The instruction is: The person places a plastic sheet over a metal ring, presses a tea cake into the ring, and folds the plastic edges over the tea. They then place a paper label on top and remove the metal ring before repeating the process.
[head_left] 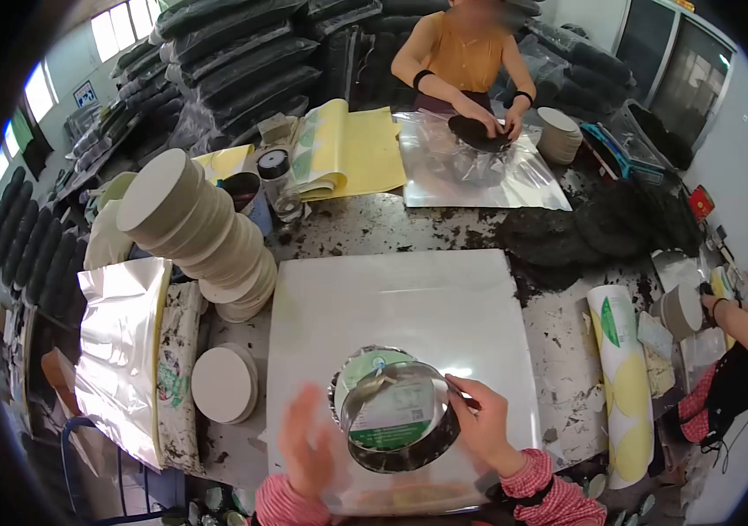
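Note:
My right hand (pixel 482 424) pinches the right rim of a metal ring (pixel 402 460), which is tilted above a white board (pixel 391 298). Through the ring shows a round green and white printed label (pixel 396 412). Behind the ring, a round piece with a crinkled dark edge and a green face (pixel 365 364) sticks out at the upper left; how it lies against the ring is partly hidden. To the left of the ring, my left hand (pixel 306 443) is raised, fingers stretched up and a little blurred, with nothing in it.
Tall stacks of pale discs (pixel 185 210) and a shorter stack (pixel 225 383) stand left, beside silvery sheets (pixel 124 351). A printed roll (pixel 624 386) lies right. Dark fibrous material (pixel 584 228) sits at the back right. Across the table, a person (pixel 462 61) handles a dark disc (pixel 479 133).

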The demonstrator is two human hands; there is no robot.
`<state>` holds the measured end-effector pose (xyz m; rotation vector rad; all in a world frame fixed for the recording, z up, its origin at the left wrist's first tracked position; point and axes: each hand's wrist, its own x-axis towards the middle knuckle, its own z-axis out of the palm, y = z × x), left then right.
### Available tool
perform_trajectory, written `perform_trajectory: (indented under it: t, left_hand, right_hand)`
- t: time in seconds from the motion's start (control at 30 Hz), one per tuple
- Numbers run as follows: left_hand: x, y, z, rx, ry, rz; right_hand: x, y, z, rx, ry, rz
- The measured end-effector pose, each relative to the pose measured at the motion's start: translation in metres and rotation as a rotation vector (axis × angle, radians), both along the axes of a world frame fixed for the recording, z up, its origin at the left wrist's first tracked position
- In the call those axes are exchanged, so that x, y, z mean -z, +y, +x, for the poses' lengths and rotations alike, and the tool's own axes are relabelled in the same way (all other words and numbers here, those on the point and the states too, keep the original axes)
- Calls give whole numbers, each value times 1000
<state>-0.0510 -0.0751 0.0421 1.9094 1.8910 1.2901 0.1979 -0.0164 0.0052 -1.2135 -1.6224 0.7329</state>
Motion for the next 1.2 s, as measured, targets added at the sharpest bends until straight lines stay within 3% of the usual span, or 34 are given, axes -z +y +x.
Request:
perform_trajectory:
  t: [0.03,0.1,0.13,0.2,0.3,0.37,0.4,0.43,0.5,0.57,0.63,0.73,0.77,0.83,0.87,1.0,1.1,1.17,1.2]
  left_hand:
    - [25,4,-9,6,-16,2]
    - [79,22,-26,-131,768,-19]
    - [73,25,-23,-134,764,-6]
    - [49,4,-15,-103,-830,-374]
    - [30,-42,-97,-212,-663,-376]
    - [-7,-95,-149,-267,-680,-486]
    - [-10,-133,-178,-193,-535,-537]
    - [-25,-169,-201,-91,-459,-874]
    - [-32,-224,-206,154,-558,-1352]
    - [-21,-223,-187,223,-290,-1216]
    - [3,-183,-171,311,-28,-909]
    - [19,-106,-127,444,293,-626]
    - [29,-91,-120,483,365,-550]
    - [39,-82,-129,563,265,-595]
    - [42,-76,-133,613,177,-639]
    - [46,-79,-134,620,248,-536]
    - [18,-73,-125,639,431,-355]
    - [0,-72,-124,313,74,-351]
    - [10,-70,-131,455,65,-450]
  right_hand:
    - [9,-5,9,61,190,-292]
    - [4,-9,8,9,141,-314]
    - [3,-11,3,-32,149,-286]
    - [-6,-18,-4,-134,174,-311]
    - [2,-14,-5,-221,154,-497]
    - [14,-11,2,-246,109,-476]
    - [12,-10,6,-179,72,-430]
    - [12,-13,11,-114,34,-395]
    - [21,-13,23,-94,61,-461]
    - [24,-16,22,-126,109,-446]
    - [22,-19,19,-125,151,-418]
    - [10,-30,29,-346,-177,-163]
    - [8,-39,31,-322,-185,-177]
    - [3,-52,33,-446,-448,38]
    - [9,-60,35,-442,-467,3]
    - [24,-78,18,-402,-312,-72]
    - [21,-75,2,-396,-315,-69]
    - [21,-74,2,-410,-358,-46]
    - [20,-73,4,-417,-367,-43]
